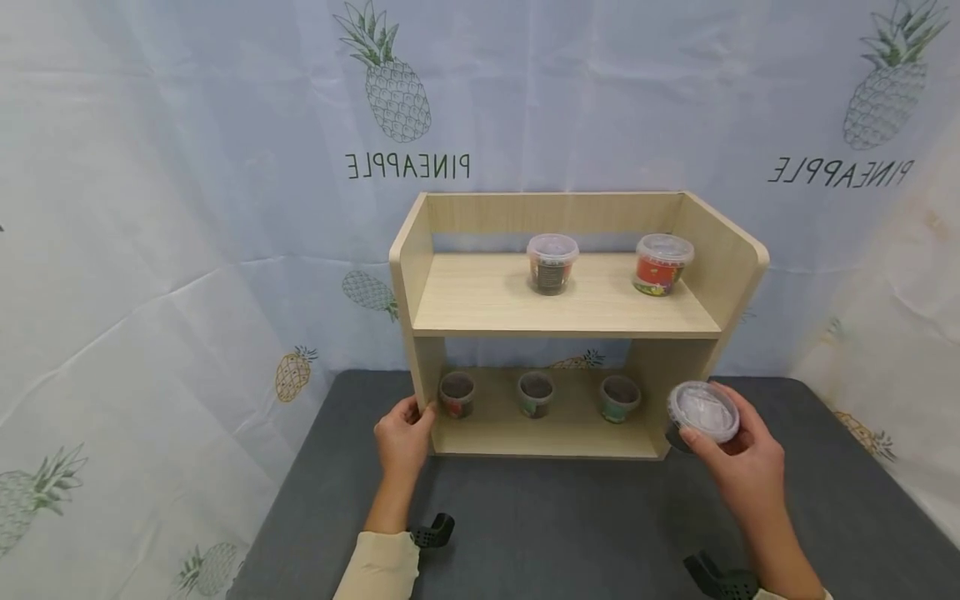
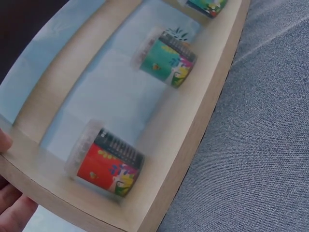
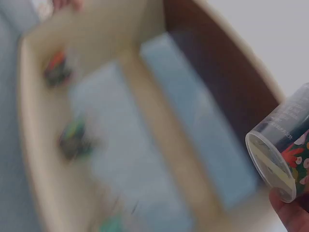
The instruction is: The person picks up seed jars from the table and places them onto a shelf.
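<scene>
A small two-tier wooden shelf (image 1: 480, 304) stands on the dark table. My left hand (image 1: 405, 437) grips the lower front edge of its left side panel, the thumb on the inner side in the left wrist view. In my right hand (image 1: 753, 467) is a lidded plastic tub (image 1: 703, 412), held between thumb and fingers just off the shelf's right front corner. The right wrist view shows this tub's clear base and dark flowery label (image 3: 304, 154). On the lower board sit a red tub (image 2: 111, 162), a green tub (image 2: 169, 60) and another green tub (image 1: 619, 400).
On the upper board are a tub with a dark label (image 1: 551, 265) near the middle and a red tub (image 1: 662, 267) at the right. A pineapple-printed curtain (image 1: 262, 167) hangs behind. Grey cloth (image 1: 540, 525) covers the table in front.
</scene>
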Tool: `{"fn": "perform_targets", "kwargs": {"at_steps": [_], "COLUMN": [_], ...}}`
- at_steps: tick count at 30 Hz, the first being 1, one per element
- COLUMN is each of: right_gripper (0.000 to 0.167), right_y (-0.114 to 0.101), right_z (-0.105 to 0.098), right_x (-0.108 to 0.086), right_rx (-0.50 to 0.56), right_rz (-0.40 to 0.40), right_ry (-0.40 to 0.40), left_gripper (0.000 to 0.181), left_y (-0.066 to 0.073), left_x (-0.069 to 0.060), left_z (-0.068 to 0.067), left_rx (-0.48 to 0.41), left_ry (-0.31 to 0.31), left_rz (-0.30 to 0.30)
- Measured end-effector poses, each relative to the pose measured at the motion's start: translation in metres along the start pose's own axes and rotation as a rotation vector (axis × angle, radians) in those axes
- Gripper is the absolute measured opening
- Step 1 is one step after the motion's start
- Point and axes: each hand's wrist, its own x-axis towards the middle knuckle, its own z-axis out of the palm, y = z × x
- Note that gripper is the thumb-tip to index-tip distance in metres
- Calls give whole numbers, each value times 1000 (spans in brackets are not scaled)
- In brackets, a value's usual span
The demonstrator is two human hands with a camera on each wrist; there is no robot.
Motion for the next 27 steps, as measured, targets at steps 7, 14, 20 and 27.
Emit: {"fn": "perform_targets", "kwargs": {"at_steps": [7, 14, 20, 27], "right_gripper": [73, 70, 73, 71], "right_y": [-81, -142, -167, -174], "right_z": [43, 107, 161, 215], "right_x": [31, 74, 103, 124], "right_rx": [251, 349, 287, 160], "right_rz": [-253, -247, -154, -21], "right_ry": [-225, -485, -640, -714], "left_gripper": [20, 19, 15, 15], "left_y": [1, 5, 5, 4], "left_x": [1, 0, -1, -2], "left_z": [0, 0, 2, 0], "left_rx": [6, 1, 22, -16], "left_ry": [3, -15, 2, -1], "left_rz": [-16, -27, -9, -17]}}
